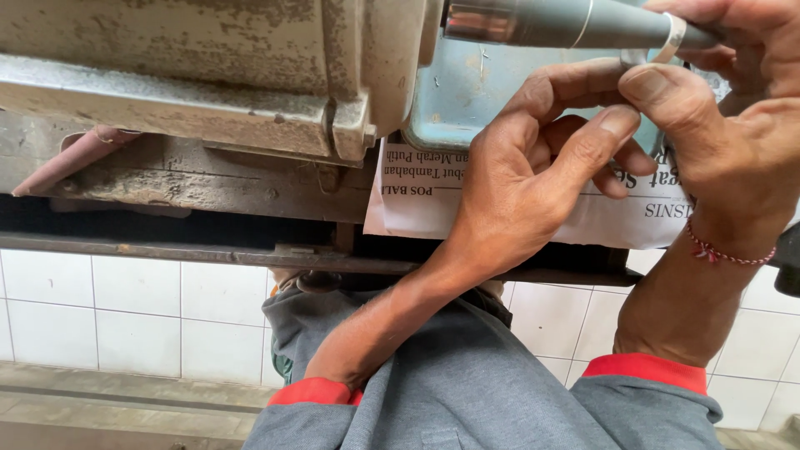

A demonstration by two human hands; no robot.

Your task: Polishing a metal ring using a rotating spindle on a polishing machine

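A grey tapered metal mandrel [533,22] sticks out to the right from a worn, paint-flaked machine [208,75]. A thin silver ring [672,37] sits around the mandrel near its narrow end. My right hand [733,125] grips the mandrel's end, thumb pressing at the ring. My left hand [542,167] reaches up from below, its index fingertip and thumb touching the ring beside the right thumb. A red string bracelet [725,252] circles my right wrist.
A sheet of newspaper [417,200] lies under a blue-grey metal tray [475,92] on the dark workbench [167,217]. A strip of sandpaper [67,162] hangs at the left. White floor tiles [125,308] show below, past my grey sleeves with red cuffs.
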